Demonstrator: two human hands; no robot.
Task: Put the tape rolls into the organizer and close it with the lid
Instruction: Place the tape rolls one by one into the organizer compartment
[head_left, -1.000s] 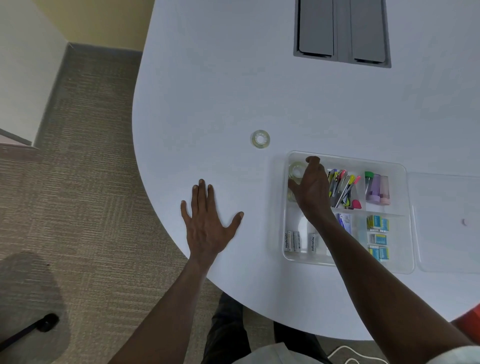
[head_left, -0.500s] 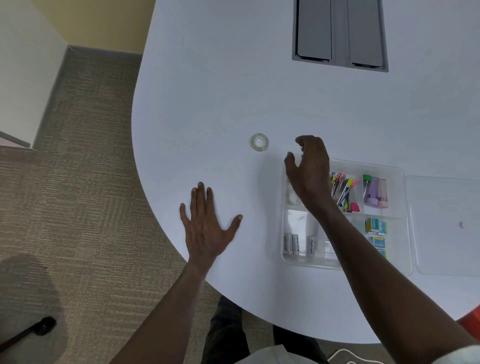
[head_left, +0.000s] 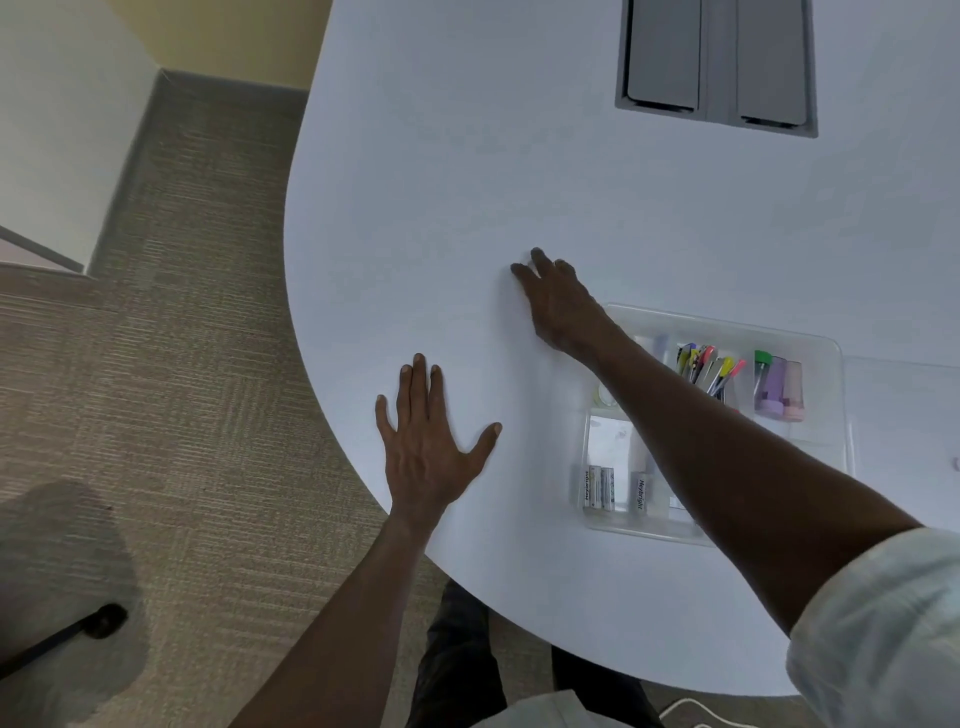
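Tabletop (head_left: 519, 156), white, wide. Clear organizer (head_left: 826, 345) at near right, lid (head_left: 904, 415) just right of it. Left hand (head_left: 423, 447) spread flat. Right hand (head_left: 556, 299) reaches left, fingers down; cannot tell if pinching. Loose tape roll hidden beneath: likely light, stiff, slick; pinch outer rim

My organizer (head_left: 826, 347) is a clear plastic tray with compartments, lying flat and uncovered on the counter (head_left: 467, 156) near its front edge; my right forearm crosses over its left side. One tape roll (head_left: 604, 396), pale and translucent, lies in the upper-left compartment, mostly hidden by that forearm; the clear lid (head_left: 904, 415) lies flat on the counter just beside the organizer's right wall.
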